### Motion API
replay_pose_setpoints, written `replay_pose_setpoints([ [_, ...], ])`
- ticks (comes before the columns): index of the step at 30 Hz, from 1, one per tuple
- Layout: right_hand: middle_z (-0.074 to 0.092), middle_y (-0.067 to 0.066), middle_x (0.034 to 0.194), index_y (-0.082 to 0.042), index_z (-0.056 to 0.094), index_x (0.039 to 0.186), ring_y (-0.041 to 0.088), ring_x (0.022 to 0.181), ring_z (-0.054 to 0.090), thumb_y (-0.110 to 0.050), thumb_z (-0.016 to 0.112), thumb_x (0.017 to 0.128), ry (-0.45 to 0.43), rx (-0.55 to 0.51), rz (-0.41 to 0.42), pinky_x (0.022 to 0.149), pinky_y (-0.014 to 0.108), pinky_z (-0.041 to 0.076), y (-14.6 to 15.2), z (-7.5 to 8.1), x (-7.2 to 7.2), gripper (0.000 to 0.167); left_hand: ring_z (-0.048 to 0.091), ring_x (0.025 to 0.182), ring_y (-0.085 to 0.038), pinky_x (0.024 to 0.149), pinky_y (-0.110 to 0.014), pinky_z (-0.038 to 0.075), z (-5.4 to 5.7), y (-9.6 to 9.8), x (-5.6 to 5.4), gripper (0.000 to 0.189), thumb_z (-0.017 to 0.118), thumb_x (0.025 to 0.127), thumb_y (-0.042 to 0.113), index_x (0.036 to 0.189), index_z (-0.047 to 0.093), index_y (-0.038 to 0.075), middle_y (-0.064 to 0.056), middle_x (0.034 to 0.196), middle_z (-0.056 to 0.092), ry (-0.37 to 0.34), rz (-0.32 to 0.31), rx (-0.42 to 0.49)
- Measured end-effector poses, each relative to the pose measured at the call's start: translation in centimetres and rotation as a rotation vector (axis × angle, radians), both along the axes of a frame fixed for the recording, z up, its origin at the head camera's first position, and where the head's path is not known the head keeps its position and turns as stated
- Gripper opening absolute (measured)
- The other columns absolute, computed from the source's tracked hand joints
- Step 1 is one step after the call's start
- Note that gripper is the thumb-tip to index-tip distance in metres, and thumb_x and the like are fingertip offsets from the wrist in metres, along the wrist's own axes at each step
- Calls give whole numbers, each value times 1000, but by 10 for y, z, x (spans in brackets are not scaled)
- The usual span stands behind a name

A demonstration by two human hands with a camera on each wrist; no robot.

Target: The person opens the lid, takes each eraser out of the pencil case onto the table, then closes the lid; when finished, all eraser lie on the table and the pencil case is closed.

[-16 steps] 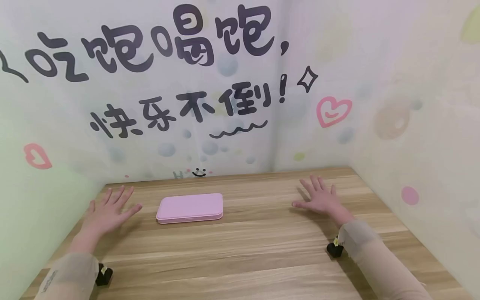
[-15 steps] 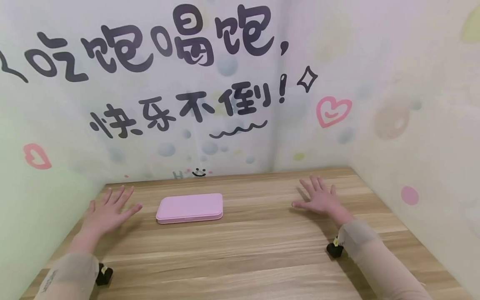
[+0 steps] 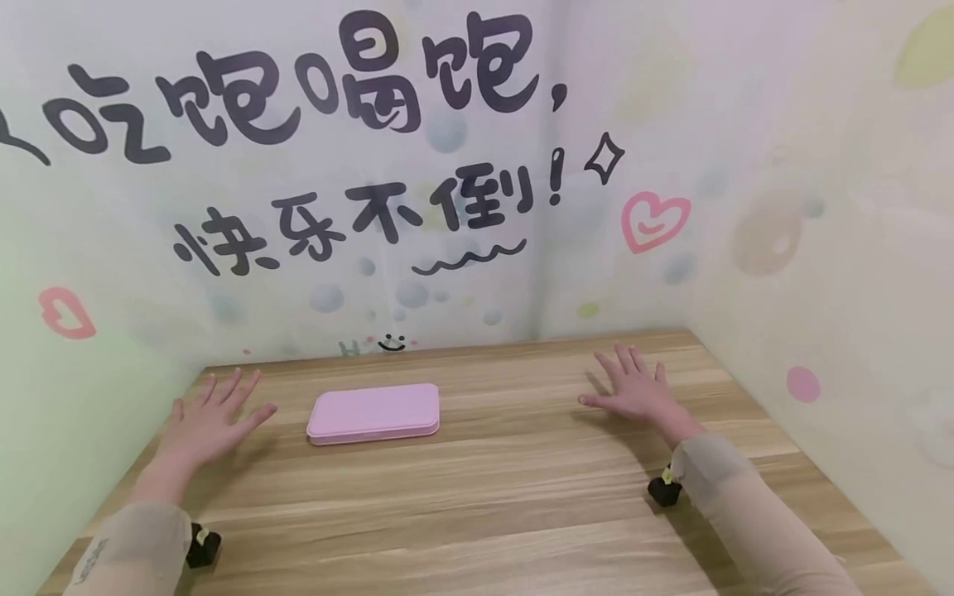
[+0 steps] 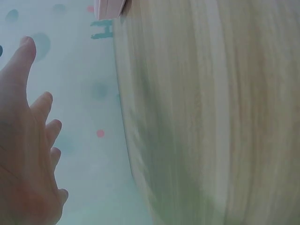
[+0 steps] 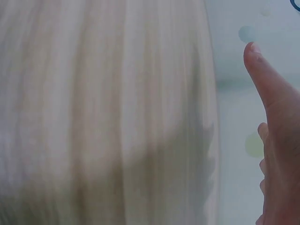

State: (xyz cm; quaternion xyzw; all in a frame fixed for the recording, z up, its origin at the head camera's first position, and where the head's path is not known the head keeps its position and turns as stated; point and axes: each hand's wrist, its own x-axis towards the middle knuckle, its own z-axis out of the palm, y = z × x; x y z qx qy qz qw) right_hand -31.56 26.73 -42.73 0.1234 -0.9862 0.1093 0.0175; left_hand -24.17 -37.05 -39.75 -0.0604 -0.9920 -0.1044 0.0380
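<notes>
A flat pink case [image 3: 374,411], closed and with rounded corners, lies toward the back of the wooden table, left of centre. To its left my left hand [image 3: 204,426] is held with fingers spread and nothing in it. My right hand [image 3: 637,389] is well to the right of the case, its fingers also spread and bare. Shadows fall on the wood beneath both hands, and in the wrist views the left hand [image 4: 28,159] and right hand [image 5: 283,140] appear raised off the surface. A corner of the case [image 4: 108,8] shows at the top of the left wrist view.
The wooden table [image 3: 477,505] backs onto a pale printed wall cloth [image 3: 477,306] with dark lettering. Similar panels [image 3: 835,273] stand along the left and right sides. A small black device [image 3: 203,546] is strapped under the left wrist, another black device [image 3: 665,487] under the right.
The whole head view has shifted slightly, with the scene a little further left. Hands and case keep nearly the same places on the table.
</notes>
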Motion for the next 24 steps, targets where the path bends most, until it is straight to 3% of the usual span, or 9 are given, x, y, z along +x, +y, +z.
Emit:
replay_pose_setpoints([
  [7,1,26,158,-13,20,155,48,142,0,-80,47,80,-10,1,9,101,75,-5,0,5,-1,105,-6,141,-50,97,-77,-7,4,0,4,81,36,96,63,157,6,18,-24,158,8,-4,0,5],
  [24,-1,24,159,-13,21,155,46,143,-2,-81,49,77,-6,-18,43,101,75,-4,-10,4,-3,107,-2,140,-52,97,-78,-6,0,-5,9,81,37,97,62,157,6,18,-25,158,9,0,3,3],
])
